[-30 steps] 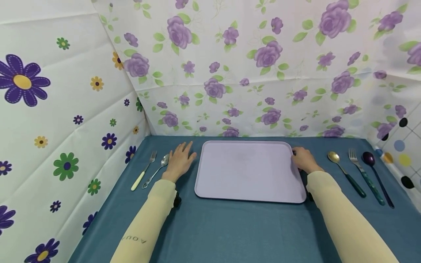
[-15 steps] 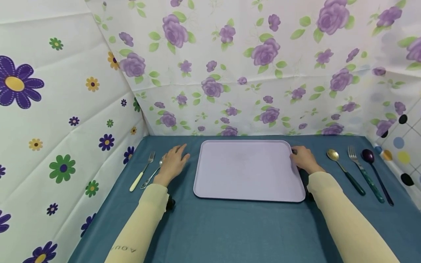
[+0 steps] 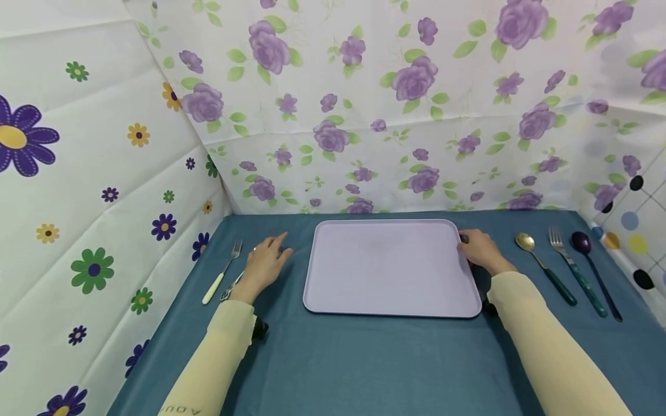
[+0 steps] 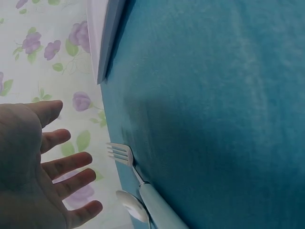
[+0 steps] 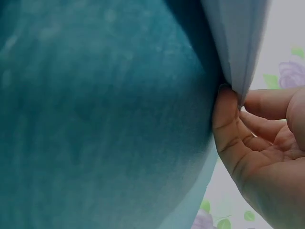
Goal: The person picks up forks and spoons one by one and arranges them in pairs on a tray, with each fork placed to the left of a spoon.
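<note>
A pale lilac rectangular tray [image 3: 390, 268] lies on the blue cloth. My right hand [image 3: 481, 251] pinches its right edge near the far corner; in the right wrist view the thumb [image 5: 228, 129] and fingers meet at the tray's rim [image 5: 238, 52]. My left hand [image 3: 262, 266] hovers left of the tray, fingers spread and holding nothing, as the left wrist view shows its open palm [image 4: 28, 162]. Beneath it in the head view, a silver spoon [image 4: 131, 205] is mostly hidden, its ornate handle end showing. Just left lies a fork [image 3: 224, 274] with a cream handle.
On the right side lie a gold spoon with a green handle [image 3: 546, 268], a fork with a green handle [image 3: 577, 271] and a dark purple spoon [image 3: 595, 274]. Flowered sheets [image 3: 333, 104] wall the back and left of the blue-covered table [image 3: 374, 364].
My left hand has moved left, away from the tray and over the silver spoon, covering most of it. The right hand keeps its grip on the tray. The head view has shifted slightly.
</note>
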`<state>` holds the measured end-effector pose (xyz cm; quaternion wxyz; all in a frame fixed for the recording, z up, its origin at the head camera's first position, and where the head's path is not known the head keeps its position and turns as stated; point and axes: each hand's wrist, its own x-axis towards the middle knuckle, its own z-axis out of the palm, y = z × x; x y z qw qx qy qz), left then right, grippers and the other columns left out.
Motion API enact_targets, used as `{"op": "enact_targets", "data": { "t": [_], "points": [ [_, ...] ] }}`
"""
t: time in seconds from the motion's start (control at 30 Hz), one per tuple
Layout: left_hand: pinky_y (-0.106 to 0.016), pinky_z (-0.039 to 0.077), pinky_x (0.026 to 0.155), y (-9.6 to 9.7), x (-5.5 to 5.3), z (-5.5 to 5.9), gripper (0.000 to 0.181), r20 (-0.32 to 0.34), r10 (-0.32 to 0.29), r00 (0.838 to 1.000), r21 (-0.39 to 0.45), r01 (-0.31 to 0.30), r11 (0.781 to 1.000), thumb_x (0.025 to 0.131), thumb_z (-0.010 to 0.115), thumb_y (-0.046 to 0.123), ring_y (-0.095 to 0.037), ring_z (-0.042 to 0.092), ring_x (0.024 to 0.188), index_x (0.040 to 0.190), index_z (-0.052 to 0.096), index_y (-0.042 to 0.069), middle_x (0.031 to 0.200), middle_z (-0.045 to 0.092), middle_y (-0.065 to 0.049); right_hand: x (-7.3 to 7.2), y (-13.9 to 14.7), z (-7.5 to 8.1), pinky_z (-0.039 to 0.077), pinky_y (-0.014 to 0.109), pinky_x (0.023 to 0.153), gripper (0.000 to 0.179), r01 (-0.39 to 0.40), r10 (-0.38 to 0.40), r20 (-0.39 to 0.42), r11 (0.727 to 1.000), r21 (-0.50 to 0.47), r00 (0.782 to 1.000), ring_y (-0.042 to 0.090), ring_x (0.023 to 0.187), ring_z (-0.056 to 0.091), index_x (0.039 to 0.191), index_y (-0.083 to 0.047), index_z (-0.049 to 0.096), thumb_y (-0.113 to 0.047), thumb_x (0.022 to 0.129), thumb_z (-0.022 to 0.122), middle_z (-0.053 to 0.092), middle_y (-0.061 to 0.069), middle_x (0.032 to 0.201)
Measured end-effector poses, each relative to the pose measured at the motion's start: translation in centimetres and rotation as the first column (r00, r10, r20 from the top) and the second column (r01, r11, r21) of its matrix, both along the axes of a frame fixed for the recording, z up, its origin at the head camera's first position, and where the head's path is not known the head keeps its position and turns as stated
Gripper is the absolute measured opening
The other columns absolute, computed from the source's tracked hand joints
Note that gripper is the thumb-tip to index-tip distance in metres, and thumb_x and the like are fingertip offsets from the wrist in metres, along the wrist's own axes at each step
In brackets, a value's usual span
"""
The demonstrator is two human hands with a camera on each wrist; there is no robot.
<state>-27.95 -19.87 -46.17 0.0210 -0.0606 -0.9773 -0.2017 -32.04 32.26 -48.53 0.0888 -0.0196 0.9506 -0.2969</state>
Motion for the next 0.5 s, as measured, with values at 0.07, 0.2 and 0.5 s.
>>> {"op": "enact_targets", "data": {
  "t": [0.07,0.2,0.5],
  "points": [
    [-0.069,0.03,0.115,0.0,0.2,-0.1,0.056,-0.002,-0.001,1.0,-0.004,0.001,1.0,0.111,0.051,0.033,-0.048,0.042,0.141,0.161,0.04,0.009,0.153,0.046,-0.026,0.1,0.1,0.0,0.058,0.045,0.069,0.052,-0.014,0.013,-0.013,1.0,-0.012,1.0,0.027,0.069,0.067,0.147,0.02,0.041,-0.006,0.103,0.05,0.067,0.031,0.103],
    [-0.069,0.032,0.113,-0.1,0.8,-0.4,0.054,-0.007,-0.011,1.0,-0.015,0.011,1.0,0.11,0.054,0.027,-0.048,0.042,0.14,0.159,0.043,0.007,0.151,0.048,-0.026,0.4,0.3,0.1,0.053,0.036,0.058,0.051,-0.032,0.031,-0.032,0.999,-0.032,0.999,0.018,0.055,0.06,0.145,0.022,0.042,-0.003,0.102,0.053,0.066,0.018,0.08],
    [-0.066,0.038,0.112,-0.9,1.5,-0.7,0.052,0.017,0.016,1.0,-0.031,-0.016,0.999,0.107,0.052,0.012,-0.047,0.045,0.138,0.158,0.043,0.005,0.15,0.048,-0.027,0.3,0.8,0.0,0.052,0.034,0.058,0.051,-0.062,0.061,-0.017,0.998,-0.029,0.998,0.019,0.06,0.061,0.147,0.021,0.041,-0.003,0.102,0.052,0.068,0.024,0.094]
  ]
}}
